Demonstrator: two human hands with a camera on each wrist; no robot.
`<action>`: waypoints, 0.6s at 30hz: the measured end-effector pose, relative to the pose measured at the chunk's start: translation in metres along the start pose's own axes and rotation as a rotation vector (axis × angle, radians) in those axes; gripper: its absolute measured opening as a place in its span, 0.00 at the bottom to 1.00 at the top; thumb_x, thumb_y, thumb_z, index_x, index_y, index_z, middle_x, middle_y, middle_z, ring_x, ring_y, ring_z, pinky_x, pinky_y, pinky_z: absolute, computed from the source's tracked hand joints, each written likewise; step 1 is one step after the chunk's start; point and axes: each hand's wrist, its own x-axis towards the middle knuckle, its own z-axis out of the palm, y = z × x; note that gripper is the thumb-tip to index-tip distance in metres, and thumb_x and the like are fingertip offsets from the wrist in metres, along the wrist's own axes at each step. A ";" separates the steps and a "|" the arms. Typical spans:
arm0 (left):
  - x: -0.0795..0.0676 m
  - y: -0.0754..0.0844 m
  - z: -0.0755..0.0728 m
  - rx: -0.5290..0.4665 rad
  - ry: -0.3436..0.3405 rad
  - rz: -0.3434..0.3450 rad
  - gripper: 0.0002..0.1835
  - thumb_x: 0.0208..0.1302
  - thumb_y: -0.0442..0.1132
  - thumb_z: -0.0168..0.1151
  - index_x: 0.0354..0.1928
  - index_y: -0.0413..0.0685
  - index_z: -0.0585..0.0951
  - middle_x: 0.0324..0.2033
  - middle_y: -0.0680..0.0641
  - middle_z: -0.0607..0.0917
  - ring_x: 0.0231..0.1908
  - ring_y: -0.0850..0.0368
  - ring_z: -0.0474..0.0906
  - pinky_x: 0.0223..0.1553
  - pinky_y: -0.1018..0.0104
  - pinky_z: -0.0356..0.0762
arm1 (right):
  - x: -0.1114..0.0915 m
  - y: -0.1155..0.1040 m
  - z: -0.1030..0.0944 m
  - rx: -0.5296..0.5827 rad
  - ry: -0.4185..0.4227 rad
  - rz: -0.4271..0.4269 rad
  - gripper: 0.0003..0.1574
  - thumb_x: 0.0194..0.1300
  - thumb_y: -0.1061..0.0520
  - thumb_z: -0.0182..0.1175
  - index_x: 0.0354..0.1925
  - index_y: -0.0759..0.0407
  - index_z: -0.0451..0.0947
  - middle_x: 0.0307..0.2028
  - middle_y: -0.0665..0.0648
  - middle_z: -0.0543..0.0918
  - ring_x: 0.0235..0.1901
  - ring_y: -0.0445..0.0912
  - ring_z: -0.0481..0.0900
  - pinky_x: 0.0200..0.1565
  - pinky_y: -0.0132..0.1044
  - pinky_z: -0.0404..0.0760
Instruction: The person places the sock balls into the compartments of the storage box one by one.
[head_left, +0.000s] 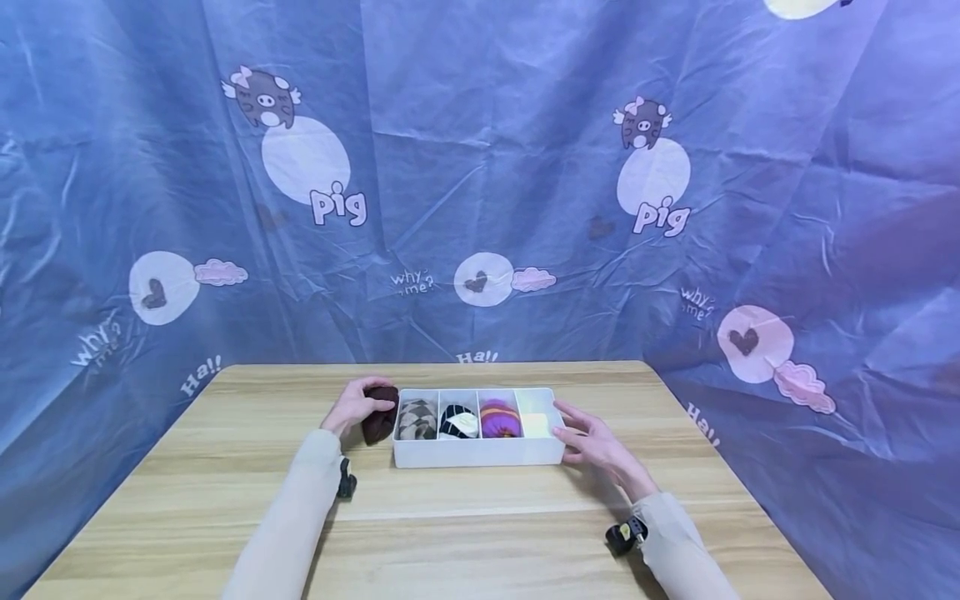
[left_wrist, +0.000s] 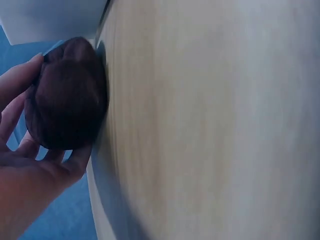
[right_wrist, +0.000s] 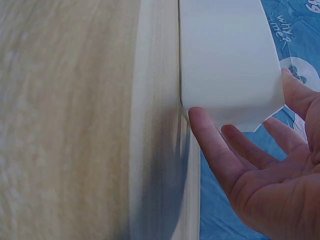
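A dark brown rolled-up sock bundle (left_wrist: 67, 100) lies on the table just left of the white divided box. My left hand (head_left: 360, 406) holds it, fingers and thumb curled round its sides. The white box (head_left: 480, 454) has compartments in a row. From the left they hold a grey-and-beige argyle sock roll (head_left: 417, 420), a black-and-white one (head_left: 458, 422) and a purple one with orange bands (head_left: 499, 419). The rightmost compartment (head_left: 536, 408) shows its bare white inside. With fingers spread and mostly straight, my right hand (head_left: 597, 443) touches the box's right end.
The wood-grain table (head_left: 465, 533) runs out toward me in front of the box. Behind and along both sides hangs a blue printed cloth (head_left: 420, 167). A small black wrist camera (head_left: 347, 479) sits on the left sleeve, another camera (head_left: 626, 535) on the right.
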 end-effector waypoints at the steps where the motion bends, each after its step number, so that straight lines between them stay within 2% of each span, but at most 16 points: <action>1: 0.000 0.000 -0.001 0.006 -0.003 0.000 0.29 0.54 0.29 0.69 0.59 0.33 0.75 0.52 0.31 0.80 0.49 0.46 0.77 0.46 0.69 0.72 | 0.000 0.000 0.000 0.001 0.001 0.000 0.44 0.71 0.54 0.59 0.76 0.57 0.51 0.70 0.78 0.56 0.48 0.50 0.81 0.49 0.47 0.84; 6: -0.001 0.002 -0.008 0.037 -0.006 0.018 0.29 0.54 0.30 0.70 0.59 0.31 0.75 0.52 0.30 0.81 0.48 0.44 0.78 0.45 0.69 0.74 | 0.001 0.000 -0.001 0.005 0.005 -0.004 0.43 0.70 0.54 0.59 0.76 0.56 0.51 0.70 0.77 0.56 0.48 0.51 0.81 0.49 0.47 0.84; 11: -0.001 0.007 -0.014 0.060 0.025 0.051 0.25 0.56 0.33 0.71 0.57 0.33 0.78 0.52 0.33 0.83 0.47 0.50 0.80 0.44 0.73 0.75 | 0.000 0.000 -0.001 0.001 0.006 0.001 0.43 0.70 0.55 0.59 0.76 0.56 0.52 0.70 0.77 0.57 0.48 0.51 0.81 0.48 0.47 0.84; 14: -0.002 0.013 -0.015 0.035 0.052 0.089 0.25 0.57 0.34 0.71 0.56 0.34 0.79 0.50 0.33 0.84 0.45 0.53 0.80 0.43 0.75 0.75 | 0.000 0.001 -0.001 0.001 0.002 0.000 0.43 0.70 0.54 0.59 0.76 0.57 0.51 0.70 0.78 0.56 0.48 0.51 0.81 0.49 0.47 0.84; 18: -0.003 0.022 -0.014 0.011 0.099 0.160 0.24 0.56 0.35 0.72 0.55 0.34 0.80 0.52 0.32 0.81 0.49 0.48 0.78 0.45 0.74 0.74 | 0.000 0.002 -0.001 0.006 0.001 -0.004 0.43 0.70 0.55 0.59 0.76 0.57 0.51 0.70 0.78 0.56 0.48 0.51 0.81 0.49 0.48 0.84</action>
